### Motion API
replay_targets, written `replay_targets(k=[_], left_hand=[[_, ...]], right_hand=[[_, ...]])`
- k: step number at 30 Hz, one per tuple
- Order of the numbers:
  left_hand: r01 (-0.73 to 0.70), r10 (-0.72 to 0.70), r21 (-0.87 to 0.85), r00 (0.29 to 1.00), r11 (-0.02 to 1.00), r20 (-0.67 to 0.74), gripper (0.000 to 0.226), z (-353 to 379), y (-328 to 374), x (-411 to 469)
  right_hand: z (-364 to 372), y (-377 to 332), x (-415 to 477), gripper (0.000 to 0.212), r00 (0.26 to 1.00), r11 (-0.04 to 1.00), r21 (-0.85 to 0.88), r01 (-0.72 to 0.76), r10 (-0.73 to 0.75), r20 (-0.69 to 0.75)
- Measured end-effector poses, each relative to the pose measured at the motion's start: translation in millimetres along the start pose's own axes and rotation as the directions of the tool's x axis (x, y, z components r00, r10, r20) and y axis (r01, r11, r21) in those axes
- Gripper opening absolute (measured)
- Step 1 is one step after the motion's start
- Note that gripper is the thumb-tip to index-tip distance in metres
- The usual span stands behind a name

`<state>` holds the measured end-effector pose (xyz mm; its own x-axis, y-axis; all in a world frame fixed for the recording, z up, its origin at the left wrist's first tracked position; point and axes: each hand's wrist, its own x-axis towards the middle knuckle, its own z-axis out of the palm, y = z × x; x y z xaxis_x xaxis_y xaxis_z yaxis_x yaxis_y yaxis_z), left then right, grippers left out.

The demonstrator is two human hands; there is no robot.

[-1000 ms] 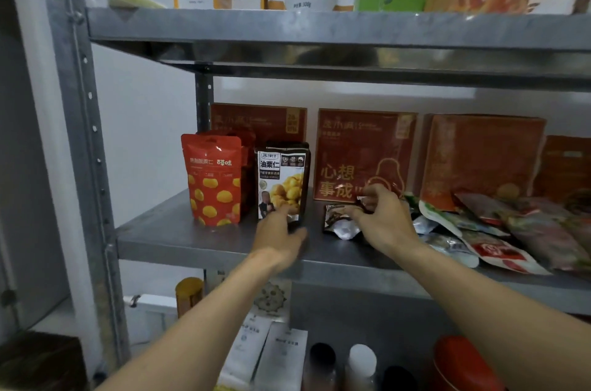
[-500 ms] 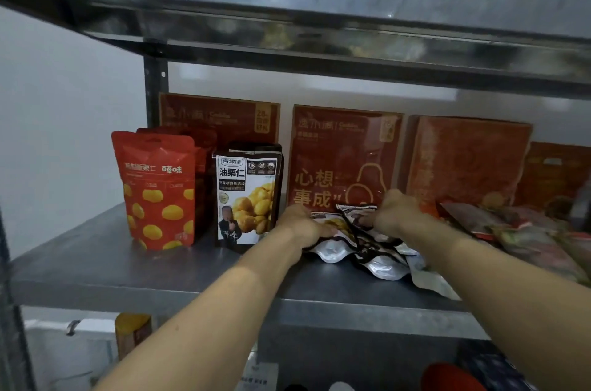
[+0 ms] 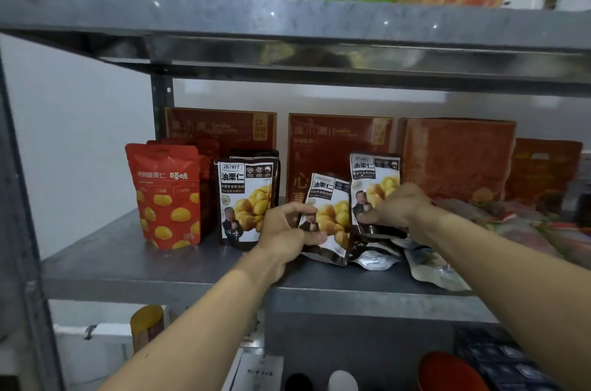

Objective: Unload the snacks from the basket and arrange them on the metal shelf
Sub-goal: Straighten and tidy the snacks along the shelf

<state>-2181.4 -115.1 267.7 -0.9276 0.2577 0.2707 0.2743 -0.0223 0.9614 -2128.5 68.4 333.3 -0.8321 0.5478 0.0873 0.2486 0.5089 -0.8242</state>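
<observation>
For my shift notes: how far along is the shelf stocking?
Done: red pouches and one black chestnut pouch stand upright on the metal shelf. In hand: left hand grips a tilted black pouch, right hand a raised black pouch. Left: loose packets lie flat at right. Basket not in view.

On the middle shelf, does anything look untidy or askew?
Yes. Silver packets lie flat in a loose heap below the right hand, while the red pouch and black pouch at left stand upright.

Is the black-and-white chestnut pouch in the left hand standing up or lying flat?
Standing, slightly tilted: the pouch has its label facing forward and its bottom edge at the shelf, gripped by the left hand.
</observation>
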Motion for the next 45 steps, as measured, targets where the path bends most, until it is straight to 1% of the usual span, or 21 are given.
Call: replay_targets(k=[2, 3, 5, 7, 9, 12, 14, 16, 20, 27, 32, 35, 37, 40, 43, 45], left_hand=[[-0.102, 0.104, 0.055, 0.994, 0.993, -0.039, 0.044, -6, 3, -12], [-0.144, 0.151, 0.095, 0.986, 0.985, -0.066, 0.043, -9, 3, -17], [-0.199, 0.22, 0.164, 0.968, 0.966, -0.117, 0.042, -20, 0, -26], [-0.221, 0.26, 0.233, 0.954, 0.947, -0.151, 0.043, -32, -2, -35], [-0.233, 0.294, 0.29, 0.937, 0.928, -0.188, 0.045, -46, -3, -43], [-0.216, 0.302, 0.332, 0.924, 0.918, -0.234, 0.048, -68, -1, -48], [-0.208, 0.305, 0.354, 0.92, 0.912, -0.247, 0.05, -82, 0, -48], [-0.223, 0.321, 0.372, 0.919, 0.901, -0.227, 0.051, -94, -1, -44], [-0.242, 0.324, 0.356, 0.927, 0.902, -0.191, 0.047, -108, -6, -31], [-0.238, 0.277, 0.25, 0.951, 0.939, -0.135, 0.04, -116, -13, -9], [-0.261, 0.287, 0.225, 0.954, 0.939, -0.088, 0.035, -116, -11, -13], [-0.262, 0.299, 0.284, 0.95, 0.922, -0.094, 0.035, -125, -16, -14], [-0.252, 0.292, 0.332, 0.953, 0.909, -0.078, 0.04, -134, -21, -13], [-0.226, 0.273, 0.352, 0.958, 0.908, -0.089, 0.044, -142, -23, -21], [-0.226, 0.256, 0.238, 0.961, 0.945, -0.104, 0.037, -144, -16, -29], [-0.193, 0.209, 0.147, 0.973, 0.97, -0.097, 0.029, -145, -17, -29]], right_hand=[[2, 8, -2, 0.078, 0.999, 0.996, 0.073, 0.052, -0.052, -0.014], [3, 9, -8, 0.073, 0.997, 0.991, 0.11, 0.078, -0.075, -0.027], [5, 6, -32, 0.05, 0.992, 0.985, 0.119, 0.124, -0.118, -0.051], [10, 5, -48, 0.044, 0.982, 0.976, 0.127, 0.177, -0.167, -0.086], [16, 1, -64, 0.047, 0.976, 0.964, 0.158, 0.214, -0.205, -0.07], [32, -1, -78, 0.053, 0.968, 0.95, 0.19, 0.249, -0.247, -0.036], [47, -2, -83, 0.065, 0.967, 0.954, 0.16, 0.254, -0.253, -0.03], [60, -3, -87, 0.07, 0.968, 0.959, 0.131, 0.25, -0.249, -0.022], [80, -11, -96, 0.071, 0.965, 0.96, 0.099, 0.261, -0.26, -0.018], [115, -24, -96, 0.069, 0.964, 0.963, 0.046, 0.265, -0.263, -0.045], [132, -29, -96, 0.071, 0.963, 0.965, -0.003, 0.262, -0.262, -0.067], [140, -33, -99, 0.073, 0.957, 0.962, -0.019, 0.272, -0.273, -0.095], [146, -35, -100, 0.074, 0.954, 0.961, -0.026, 0.275, -0.276, -0.115], [159, -37, -102, 0.075, 0.947, 0.958, -0.026, 0.286, -0.287, -0.142], [169, -40, -103, 0.077, 0.936, 0.948, -0.022, 0.317, -0.317, -0.152], [174, -43, -105, 0.08, 0.932, 0.943, -0.013, 0.331, -0.329, -0.148]])
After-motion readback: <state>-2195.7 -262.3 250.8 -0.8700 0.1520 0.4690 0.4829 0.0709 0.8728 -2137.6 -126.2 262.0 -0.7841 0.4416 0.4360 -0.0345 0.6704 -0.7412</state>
